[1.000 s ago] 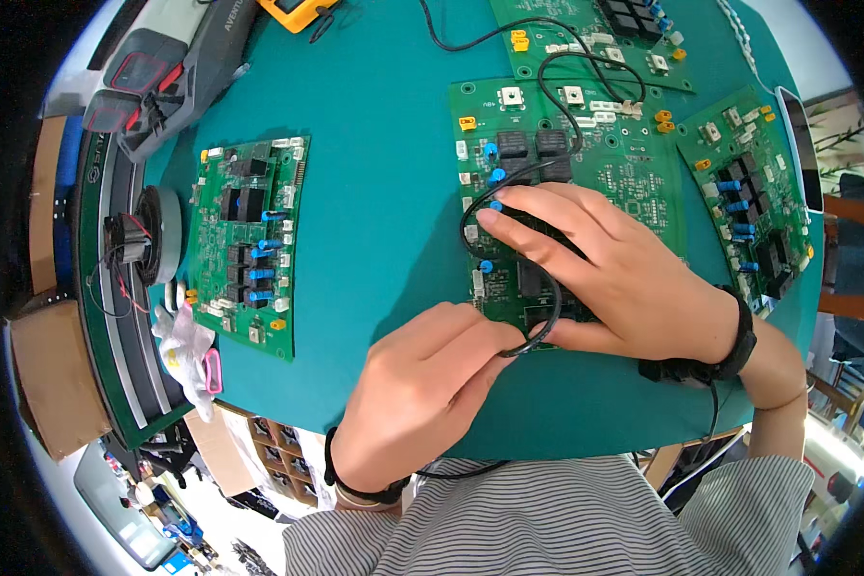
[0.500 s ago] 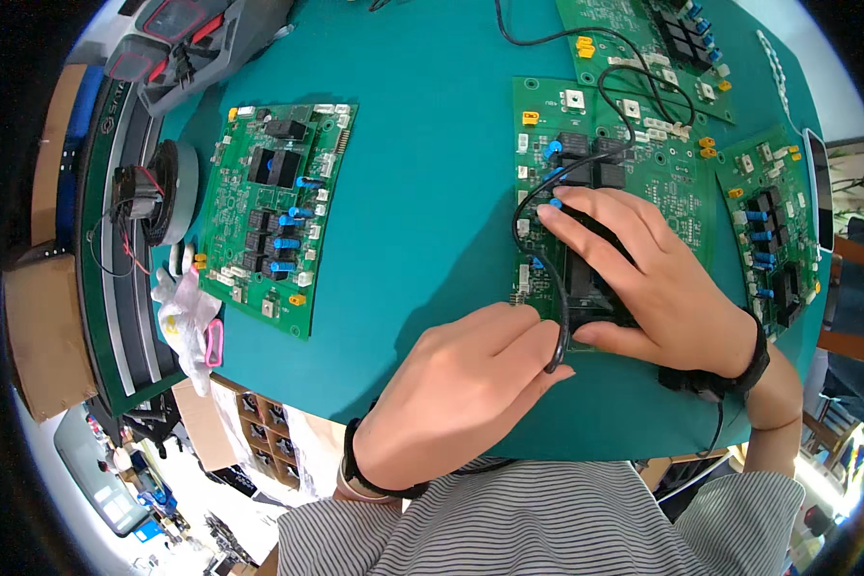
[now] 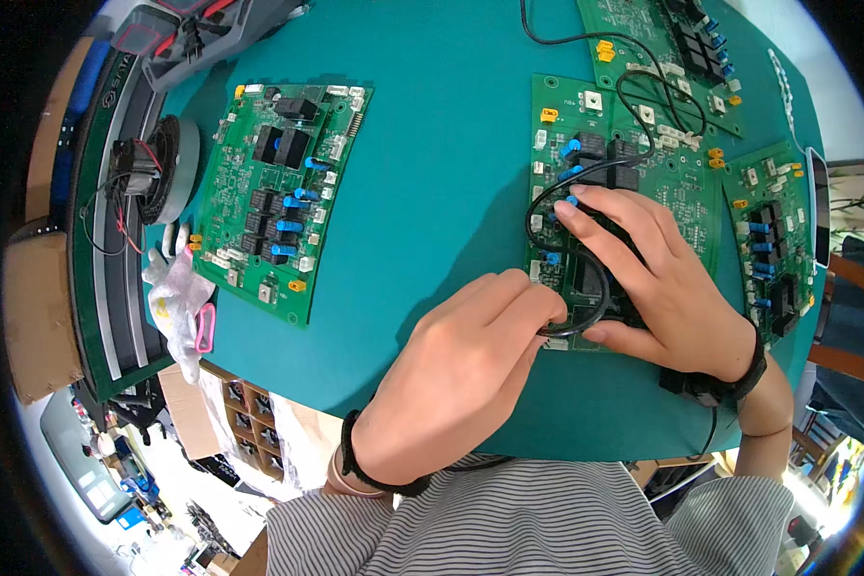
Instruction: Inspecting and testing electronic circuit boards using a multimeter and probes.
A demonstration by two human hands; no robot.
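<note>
A green circuit board [image 3: 677,192] with black blocks and blue cylindrical parts lies at right of centre on the mat. At its near left edge, the thumb and fingers of my left hand [image 3: 461,350] pinch a black cable [image 3: 603,283], beside a white connector [image 3: 555,343]. Whatever the cable ends in is covered by my fingers. From there the cable bows under my right hand's fingertips, then snakes over the board to the far edge. My right hand [image 3: 658,278] rests across the board with its fingers apart, thumb near the closest edge, hiding part of the black blocks.
Similar boards lie to the left [image 3: 274,192], far right [image 3: 658,48] and right [image 3: 773,245] on the green mat [image 3: 432,125]. A white glove [image 3: 178,298], a round motor-like part [image 3: 168,182] and a grey tool case [image 3: 226,43] line the left side. A phone [image 3: 818,206] sits at the right edge.
My left hand has turned and shifted slightly, and the cable near its fingers now curves in a wider loop to the right. My right hand keeps its place on the board.
</note>
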